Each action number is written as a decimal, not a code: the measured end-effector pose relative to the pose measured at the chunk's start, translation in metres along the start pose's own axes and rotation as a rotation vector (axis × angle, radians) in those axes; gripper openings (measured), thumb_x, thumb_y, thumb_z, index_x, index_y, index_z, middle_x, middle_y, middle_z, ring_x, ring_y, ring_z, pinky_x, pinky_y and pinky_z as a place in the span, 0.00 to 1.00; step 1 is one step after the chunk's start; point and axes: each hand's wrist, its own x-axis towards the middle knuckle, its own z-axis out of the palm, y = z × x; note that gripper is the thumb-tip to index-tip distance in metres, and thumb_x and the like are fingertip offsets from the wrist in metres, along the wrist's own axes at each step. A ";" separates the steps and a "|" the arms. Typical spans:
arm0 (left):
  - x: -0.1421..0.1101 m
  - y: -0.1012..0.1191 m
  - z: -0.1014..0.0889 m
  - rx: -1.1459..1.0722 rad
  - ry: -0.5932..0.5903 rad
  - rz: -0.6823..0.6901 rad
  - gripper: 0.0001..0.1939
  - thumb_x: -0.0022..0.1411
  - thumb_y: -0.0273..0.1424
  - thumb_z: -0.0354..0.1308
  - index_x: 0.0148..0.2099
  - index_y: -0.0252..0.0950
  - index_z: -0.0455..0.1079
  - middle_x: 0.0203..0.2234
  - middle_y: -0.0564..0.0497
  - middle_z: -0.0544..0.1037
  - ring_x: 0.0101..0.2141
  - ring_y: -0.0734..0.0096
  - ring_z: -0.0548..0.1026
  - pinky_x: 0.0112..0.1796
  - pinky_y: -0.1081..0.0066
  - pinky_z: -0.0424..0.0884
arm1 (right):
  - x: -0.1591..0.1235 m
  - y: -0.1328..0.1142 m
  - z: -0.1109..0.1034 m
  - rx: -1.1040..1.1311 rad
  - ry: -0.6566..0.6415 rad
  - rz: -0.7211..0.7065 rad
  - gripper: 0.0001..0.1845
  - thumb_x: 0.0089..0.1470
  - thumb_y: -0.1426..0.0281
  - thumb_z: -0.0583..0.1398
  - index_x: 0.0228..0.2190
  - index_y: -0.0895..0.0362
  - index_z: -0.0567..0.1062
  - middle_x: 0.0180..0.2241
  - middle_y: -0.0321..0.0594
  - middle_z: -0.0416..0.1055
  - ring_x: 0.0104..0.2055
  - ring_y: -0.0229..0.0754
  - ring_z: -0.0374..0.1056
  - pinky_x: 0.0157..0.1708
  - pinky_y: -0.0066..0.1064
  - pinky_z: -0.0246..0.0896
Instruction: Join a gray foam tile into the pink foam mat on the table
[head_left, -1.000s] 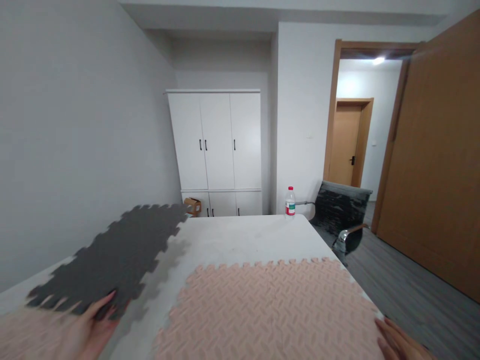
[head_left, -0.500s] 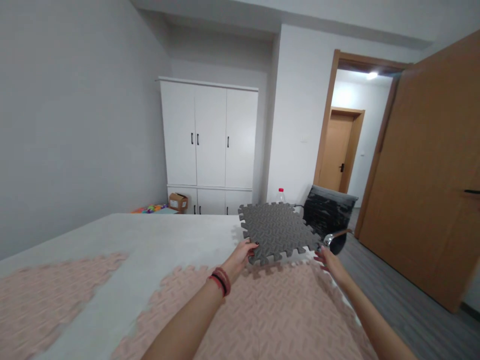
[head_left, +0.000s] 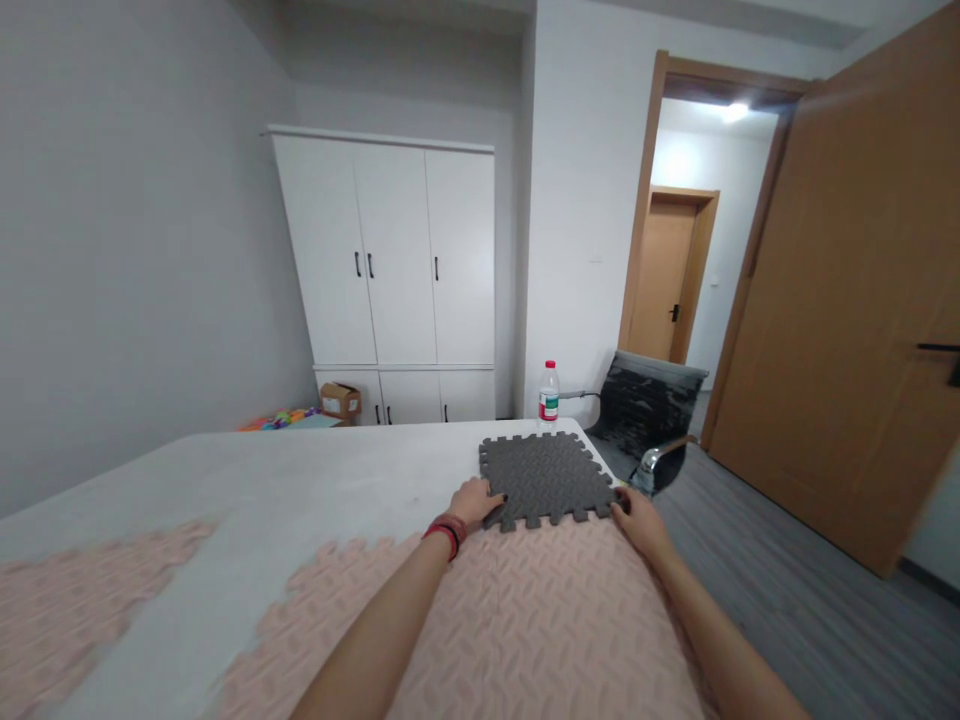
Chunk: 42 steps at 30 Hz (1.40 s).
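White table [head_left: 315, 480] in a pale room, wardrobe [head_left: 390, 270] behind. Grey foam mat [head_left: 546, 478] flat at table's far right corner, near edge meeting pink mat [head_left: 525, 620]. Left hand [head_left: 474, 500] at grey mat's near-left corner, fingers on its edge; right hand [head_left: 637, 515] at near-right corner, fingers on the mat. Hands apart, 1 per corner; grip itself cannot be made out. Water bottle [head_left: 549, 392] just beyond grey mat. Chair [head_left: 651, 420] right of it.
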 end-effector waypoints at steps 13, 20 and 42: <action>-0.026 0.034 0.042 0.420 0.079 0.222 0.29 0.63 0.37 0.43 0.65 0.37 0.52 0.63 0.38 0.56 0.63 0.49 0.50 0.58 0.49 0.47 | -0.006 -0.010 -0.004 -0.207 0.052 -0.070 0.17 0.58 0.67 0.47 0.41 0.57 0.71 0.42 0.45 0.72 0.44 0.44 0.66 0.46 0.33 0.57; -0.023 0.030 0.052 0.445 -0.060 0.181 0.36 0.62 0.50 0.33 0.67 0.36 0.44 0.65 0.38 0.47 0.64 0.47 0.42 0.59 0.44 0.42 | -0.001 -0.002 0.005 -0.282 0.073 -0.065 0.14 0.57 0.68 0.48 0.39 0.58 0.70 0.40 0.45 0.71 0.44 0.42 0.66 0.46 0.30 0.56; -0.023 0.033 0.046 0.426 -0.171 0.131 0.45 0.56 0.59 0.32 0.67 0.37 0.40 0.66 0.38 0.41 0.65 0.49 0.38 0.60 0.44 0.39 | -0.001 -0.008 0.009 -0.534 -0.047 0.034 0.32 0.54 0.47 0.50 0.51 0.56 0.67 0.47 0.48 0.68 0.51 0.50 0.62 0.48 0.38 0.56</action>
